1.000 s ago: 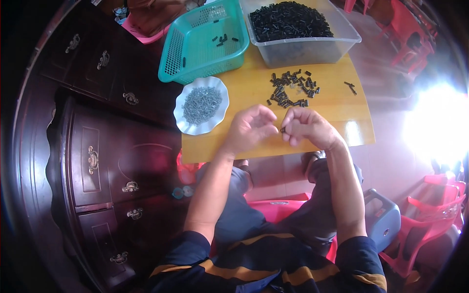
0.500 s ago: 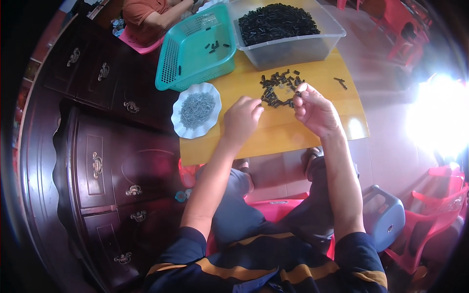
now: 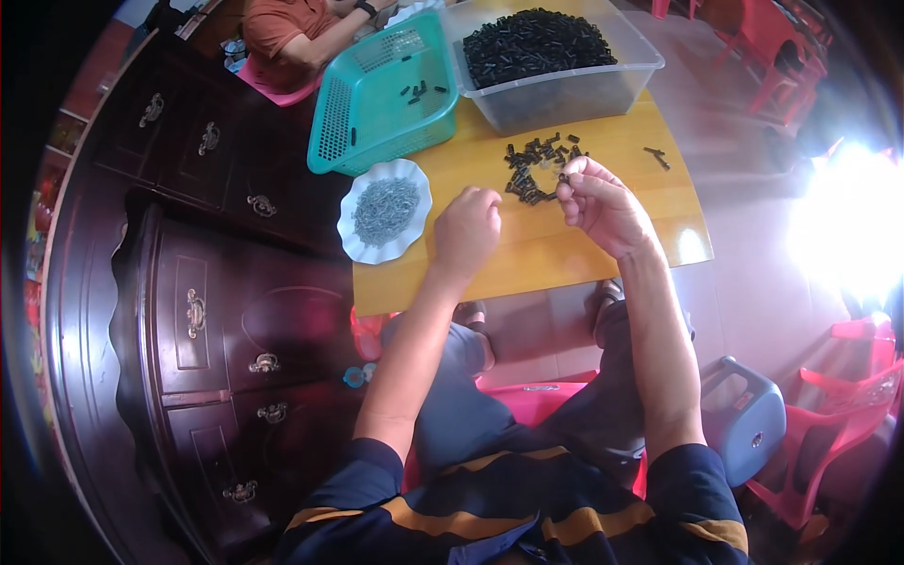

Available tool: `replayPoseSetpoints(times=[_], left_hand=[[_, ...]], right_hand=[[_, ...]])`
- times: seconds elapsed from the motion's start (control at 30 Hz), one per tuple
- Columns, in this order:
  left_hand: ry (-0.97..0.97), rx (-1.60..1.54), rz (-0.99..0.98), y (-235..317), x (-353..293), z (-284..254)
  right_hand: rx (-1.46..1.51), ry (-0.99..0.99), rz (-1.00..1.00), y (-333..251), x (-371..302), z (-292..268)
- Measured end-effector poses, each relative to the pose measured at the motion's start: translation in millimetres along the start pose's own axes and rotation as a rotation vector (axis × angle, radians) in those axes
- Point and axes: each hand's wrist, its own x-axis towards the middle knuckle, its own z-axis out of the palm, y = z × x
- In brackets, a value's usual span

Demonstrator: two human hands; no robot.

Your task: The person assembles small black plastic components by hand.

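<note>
My right hand (image 3: 607,207) pinches a small black tube-like piece (image 3: 565,180) between thumb and fingertips, just above the table. Left of it, my left hand (image 3: 468,231) is closed with its fingers curled in; whatever it may hold is hidden. A loose pile of short black pieces (image 3: 525,179) lies on the yellow table beyond and between my hands. Close to my left hand stands a white scalloped dish (image 3: 348,226) filled with small silvery metal pins (image 3: 388,209).
A green basket (image 3: 381,155) holding several black pieces stands at the far left. Beside it is a clear bin (image 3: 556,99) heaped with black pieces (image 3: 537,47). Two dark pieces (image 3: 657,157) lie farther right. Dark drawers (image 3: 193,254) flank my left; a person (image 3: 282,38) sits beyond the basket.
My right hand has shifted slightly left and turned with its piece. The fingers of my left hand have curled in more. The whole view has moved a little.
</note>
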Motion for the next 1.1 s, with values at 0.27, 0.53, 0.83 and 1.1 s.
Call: replayPoseSetpoints(times=[0.27,0.53,0.83,1.1], left_hand=[[-0.017,-0.750,-0.398,-1,-11,-8],[-0.148,-1.143,-0.364,46,-4,-59],[-0.226,-1.018,-0.283,56,-4,-67],[-0.334,-0.818,-0.240,50,3,-71]], right_hand=[[-0.241,0.014,0.040,5,-3,18],[-0.404,0.015,0.065,14,-5,25],[-0.483,-0.027,0.078,12,-9,28],[-0.537,-0.082,0.036,19,-8,22]])
